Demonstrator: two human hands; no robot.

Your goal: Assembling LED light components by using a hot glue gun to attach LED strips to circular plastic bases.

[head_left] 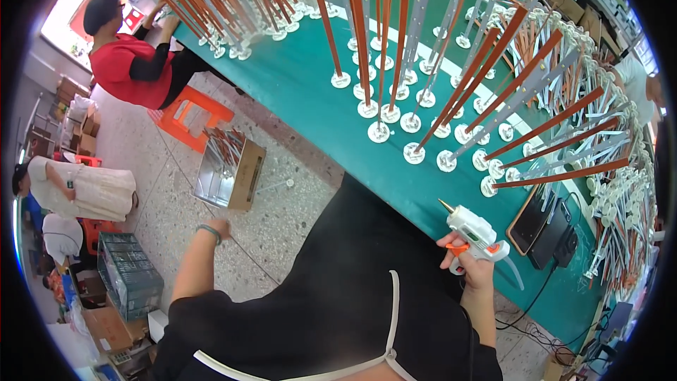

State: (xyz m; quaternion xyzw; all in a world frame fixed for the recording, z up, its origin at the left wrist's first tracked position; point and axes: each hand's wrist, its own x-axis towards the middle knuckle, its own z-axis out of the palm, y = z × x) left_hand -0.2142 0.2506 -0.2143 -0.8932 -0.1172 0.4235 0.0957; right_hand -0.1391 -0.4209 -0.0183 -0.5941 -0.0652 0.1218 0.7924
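Observation:
My right hand (471, 262) grips a white hot glue gun (474, 231) with an orange trigger, above the table's front edge. Its metal nozzle tilts up and left, and a translucent glue stick (513, 274) sticks out of its rear. Out to the left, my left hand (218, 229) is held over the floor, with a bracelet on its wrist. Its fingers look curled, and whatever may be in them is hidden. Beyond the gun, brown and grey upright strips (485, 77) rise from round white bases (413, 153) on the green table (310, 109).
A phone (530, 219), a black device (551, 233) and cables lie right of the gun. Bundled strips (620, 233) fill the table's right side. On the floor stands a box (248, 173) holding strips. A person in red (127, 67) sits on an orange stool (192, 116).

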